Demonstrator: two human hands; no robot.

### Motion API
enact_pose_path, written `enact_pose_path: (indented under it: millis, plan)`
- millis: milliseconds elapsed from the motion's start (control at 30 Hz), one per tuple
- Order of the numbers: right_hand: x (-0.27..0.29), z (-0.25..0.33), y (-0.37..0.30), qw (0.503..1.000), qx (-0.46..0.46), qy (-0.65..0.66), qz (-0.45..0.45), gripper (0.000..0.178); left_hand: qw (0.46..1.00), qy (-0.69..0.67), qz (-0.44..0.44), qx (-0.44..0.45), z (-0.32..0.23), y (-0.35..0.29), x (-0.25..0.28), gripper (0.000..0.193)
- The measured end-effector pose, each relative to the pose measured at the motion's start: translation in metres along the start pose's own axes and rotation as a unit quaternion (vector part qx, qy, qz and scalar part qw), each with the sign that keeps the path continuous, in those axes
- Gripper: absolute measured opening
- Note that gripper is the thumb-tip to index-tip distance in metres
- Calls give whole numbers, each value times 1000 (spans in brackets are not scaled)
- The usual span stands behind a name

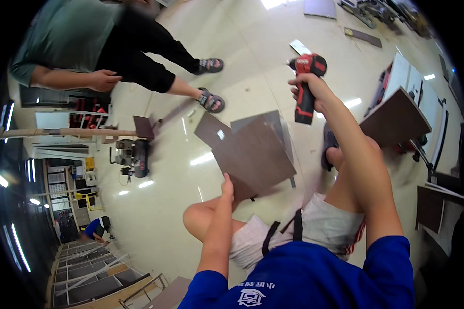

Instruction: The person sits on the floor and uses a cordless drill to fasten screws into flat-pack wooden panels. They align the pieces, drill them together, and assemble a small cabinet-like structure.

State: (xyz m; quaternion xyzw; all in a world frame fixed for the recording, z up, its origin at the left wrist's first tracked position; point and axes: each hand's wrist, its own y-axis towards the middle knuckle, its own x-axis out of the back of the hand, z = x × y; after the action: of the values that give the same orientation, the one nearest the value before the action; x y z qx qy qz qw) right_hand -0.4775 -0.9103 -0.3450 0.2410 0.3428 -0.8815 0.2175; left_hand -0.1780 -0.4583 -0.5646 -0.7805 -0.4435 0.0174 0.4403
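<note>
A red and black cordless drill (pixel 305 87) is in my right hand (pixel 310 88), raised ahead and to the right with its fingers wrapped round the grip. The drill's nose points away to the left and touches nothing. My left hand (pixel 227 188) grips the near left edge of a flat brown panel (pixel 258 154), thumb on its upper face; the other fingers are hidden beneath. A smaller brown board (pixel 211 129) shows at the panel's far left corner. Behind it lies a grey board (pixel 277 127), partly covered.
A person in a green top (pixel 77 36) stands at the far left. An air compressor (pixel 131 157) sits on the floor to the left. A brown board (pixel 397 119) leans at the right near a white-topped work table (pixel 403 77). Another person (pixel 97 229) crouches at the lower left.
</note>
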Motion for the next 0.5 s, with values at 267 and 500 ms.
enact_pose_path:
  millis: [267, 500]
  plan:
    - [16, 14, -4, 1000, 15, -13, -22, 18, 1000, 5, 7, 17, -19, 3, -45, 82]
    - [9, 11, -1, 1000, -9, -18, -17, 17, 999, 11, 17, 32, -25, -4, -40, 80]
